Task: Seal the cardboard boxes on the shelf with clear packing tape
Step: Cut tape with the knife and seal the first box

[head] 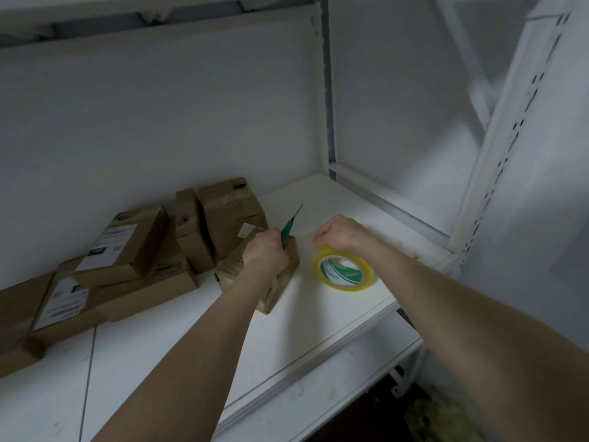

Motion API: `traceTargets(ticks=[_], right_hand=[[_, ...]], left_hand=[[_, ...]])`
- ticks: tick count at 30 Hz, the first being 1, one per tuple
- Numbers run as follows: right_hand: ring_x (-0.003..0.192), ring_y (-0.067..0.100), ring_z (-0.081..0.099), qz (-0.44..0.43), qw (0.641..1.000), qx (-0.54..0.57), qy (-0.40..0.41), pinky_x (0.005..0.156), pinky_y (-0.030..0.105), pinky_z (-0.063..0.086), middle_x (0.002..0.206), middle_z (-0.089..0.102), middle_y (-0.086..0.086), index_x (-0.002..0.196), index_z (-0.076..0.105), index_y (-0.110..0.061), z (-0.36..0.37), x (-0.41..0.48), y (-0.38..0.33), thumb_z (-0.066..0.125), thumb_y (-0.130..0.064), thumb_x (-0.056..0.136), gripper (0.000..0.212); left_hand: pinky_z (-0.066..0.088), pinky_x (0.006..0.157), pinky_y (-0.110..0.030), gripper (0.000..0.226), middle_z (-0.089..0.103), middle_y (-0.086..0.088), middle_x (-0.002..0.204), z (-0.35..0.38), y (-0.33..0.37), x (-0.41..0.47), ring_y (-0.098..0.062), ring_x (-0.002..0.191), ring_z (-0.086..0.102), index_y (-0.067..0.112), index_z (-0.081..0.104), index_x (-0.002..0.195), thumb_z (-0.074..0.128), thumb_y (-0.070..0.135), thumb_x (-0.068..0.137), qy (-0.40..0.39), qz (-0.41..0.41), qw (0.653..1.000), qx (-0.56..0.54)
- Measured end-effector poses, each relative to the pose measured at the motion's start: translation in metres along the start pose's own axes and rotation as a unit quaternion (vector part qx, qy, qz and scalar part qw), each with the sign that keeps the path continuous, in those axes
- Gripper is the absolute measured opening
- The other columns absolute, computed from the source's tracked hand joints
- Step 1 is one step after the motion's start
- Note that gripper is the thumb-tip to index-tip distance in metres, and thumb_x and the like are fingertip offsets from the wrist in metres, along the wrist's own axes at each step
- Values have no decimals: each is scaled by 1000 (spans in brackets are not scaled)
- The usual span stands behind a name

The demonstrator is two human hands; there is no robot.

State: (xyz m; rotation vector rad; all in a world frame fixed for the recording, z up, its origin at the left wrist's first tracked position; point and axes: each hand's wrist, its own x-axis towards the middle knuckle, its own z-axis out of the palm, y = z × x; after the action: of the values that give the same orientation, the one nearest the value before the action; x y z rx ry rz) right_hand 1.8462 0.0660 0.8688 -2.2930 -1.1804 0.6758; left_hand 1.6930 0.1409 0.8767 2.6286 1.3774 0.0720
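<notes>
There is one white shelf (318,314) with brown cardboard boxes (127,247) on it. I count seven boxes (the pile may hide more). Six sit in a heap that runs from the left edge along the back wall, some flat and some on end, and two show big white labels. The seventh, a small box (280,288), lies by itself near the middle of the shelf, just right of the heap. The left hand (264,255) rests on top of this small box. Its fingers are wrapped round one green cutter (288,232), whose thin blade points up toward the back edge. There is one tape roll (342,271), see-through yellow with a green and white ring inside. It stands on its rim just right of the small box, closer to the shelf's right edge. The right hand (339,234) is curled over the top of the roll and grips it. I cannot tell if a strip of tape runs from roll to box.
</notes>
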Motion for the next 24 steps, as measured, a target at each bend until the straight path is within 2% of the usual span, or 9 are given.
traceTargets(ticks=[6, 12, 15, 18, 20, 24], right_hand=[[97, 21, 65, -12, 999, 32, -11, 94, 37, 53, 105, 72, 4, 101, 77, -18, 1, -1, 0, 70, -32, 81, 25], [103, 22, 63, -24, 999, -14, -31, 96, 35, 51, 113, 69, 5, 109, 73, -14, -3, -7, -9, 66, -32, 86, 30], [105, 22, 63, -12, 998, -38, -48, 98, 33, 49, 115, 69, 3, 111, 73, -15, -14, -16, 7, 71, -33, 85, 32], [96, 23, 66, 32, 999, 16, 10, 95, 38, 51, 105, 71, 3, 103, 75, -21, -33, -19, 39, 78, -39, 77, 32], [97, 21, 65, 24, 997, 61, 42, 94, 36, 51, 104, 71, 1, 97, 76, -23, -36, -17, 44, 78, -40, 76, 27], [100, 19, 65, -12, 984, 161, 73, 97, 35, 50, 102, 72, -1, 83, 75, -26, -25, -14, 30, 78, -33, 78, 9]], left_hand=[[49, 71, -34, 30, 58, -13, 114, 2, 2, -1, -30, 103, 59, 8, 51, 121, 51, 8, 90, 10, -6, 1000, 11], [50, 75, -35, 30, 58, -12, 115, 4, 3, 0, -30, 105, 59, 9, 51, 121, 50, 9, 91, 11, -11, 1000, 18], [50, 76, -37, 27, 61, -12, 115, 1, -14, 6, -31, 106, 60, 9, 51, 122, 44, 15, 97, 35, -51, 998, 6], [48, 75, -37, 36, 62, -14, 117, -4, -30, 16, -33, 105, 60, 5, 48, 127, 45, 25, 97, 28, -63, 997, -24], [47, 74, -36, 39, 61, -15, 118, -6, -30, 20, -32, 106, 60, 2, 45, 132, 45, 20, 96, 14, -68, 997, -21], [47, 81, -35, 38, 58, -20, 122, -11, -15, 18, -34, 109, 58, -4, 48, 126, 46, 21, 98, 6, -29, 999, -41]])
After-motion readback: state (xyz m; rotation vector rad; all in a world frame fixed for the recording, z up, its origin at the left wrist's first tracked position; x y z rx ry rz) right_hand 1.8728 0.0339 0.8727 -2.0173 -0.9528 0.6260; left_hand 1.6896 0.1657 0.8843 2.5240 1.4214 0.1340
